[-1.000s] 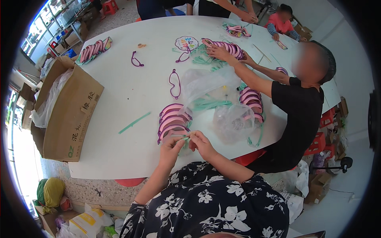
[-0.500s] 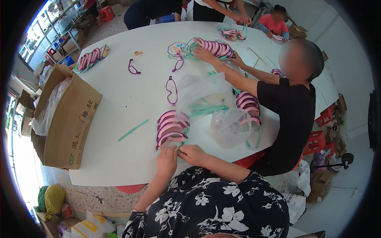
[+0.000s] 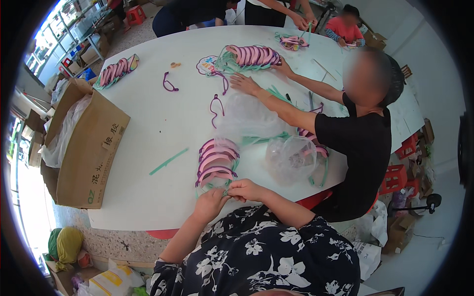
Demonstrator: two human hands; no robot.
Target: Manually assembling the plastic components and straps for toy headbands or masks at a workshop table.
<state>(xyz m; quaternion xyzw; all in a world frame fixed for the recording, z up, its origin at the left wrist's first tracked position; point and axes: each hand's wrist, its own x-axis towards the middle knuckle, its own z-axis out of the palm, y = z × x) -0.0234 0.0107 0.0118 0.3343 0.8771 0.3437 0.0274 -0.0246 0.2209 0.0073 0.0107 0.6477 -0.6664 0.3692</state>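
Observation:
Near the table's front edge, my left hand (image 3: 210, 203) and my right hand (image 3: 246, 190) meet with fingers pinched together. Between them is a thin green strap (image 3: 226, 186), partly hidden by the fingers. This strap runs to the near end of a row of pink goggles with purple frames (image 3: 217, 160), which lies just beyond my hands. A loose green strap (image 3: 169, 161) rests on the table to the left.
A cardboard box (image 3: 98, 153) stands at the left table edge. Clear plastic bags (image 3: 291, 159) lie right of the goggles. A co-worker at the right reaches toward another goggle row (image 3: 254, 55). Loose purple frames (image 3: 170, 83) lie farther back.
My hands have shifted slightly right, and more green strap shows beside them. The co-worker's far goggle row has moved left, with one of that person's hands now off it.

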